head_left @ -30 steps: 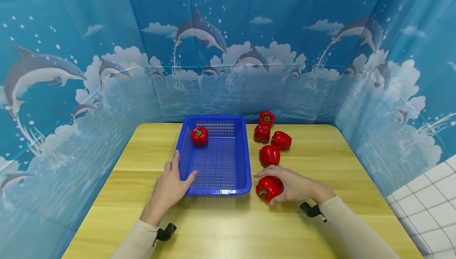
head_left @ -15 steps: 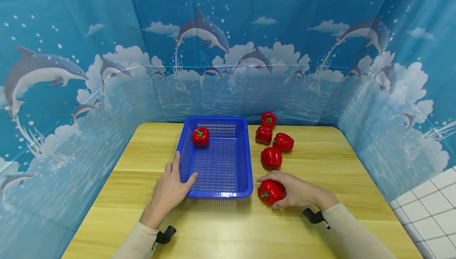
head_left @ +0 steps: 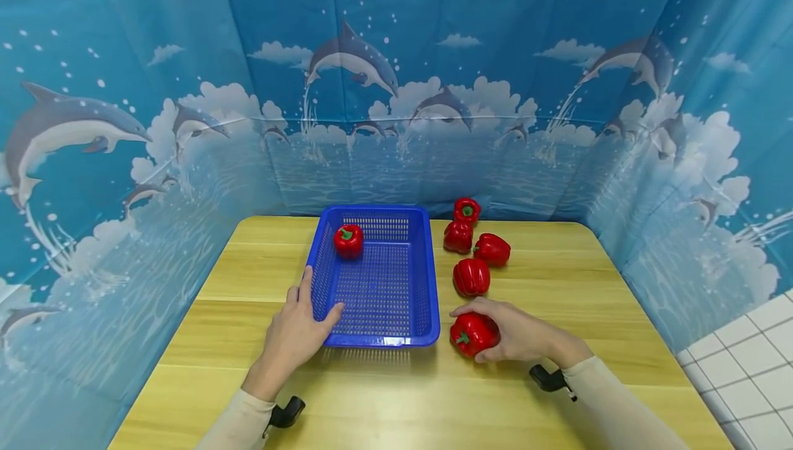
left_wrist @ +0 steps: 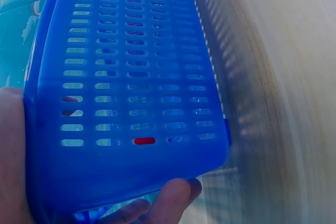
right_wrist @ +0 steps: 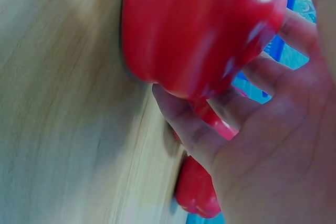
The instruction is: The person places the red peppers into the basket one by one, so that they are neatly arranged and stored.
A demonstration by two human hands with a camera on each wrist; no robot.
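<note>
A blue plastic basket (head_left: 396,341) with perforated walls stands on the table, one red bell pepper (head_left: 349,242) inside near its far left corner. My left hand (head_left: 290,336) holds the basket's near left corner, thumb over the rim; the left wrist view shows fingertips (left_wrist: 176,192) at the edge of the slotted wall (left_wrist: 126,177). To the right of the basket, my right hand (head_left: 520,333) grips a red bell pepper (head_left: 472,336) with a green stem, fingers on its far side and thumb on the near side. In the right wrist view this bell pepper (right_wrist: 194,30) lies against the table.
Several more red bell peppers lie right of the basket: one ribbed pepper (head_left: 471,276) just beyond my right hand, one pepper on its side (head_left: 493,249), and others toward the back edge. A dolphin-print curtain (head_left: 396,140) hangs behind the wooden table (head_left: 396,409).
Both hands stay nearly where they were, the right one still around the near bell pepper. The head view has shifted slightly.
</note>
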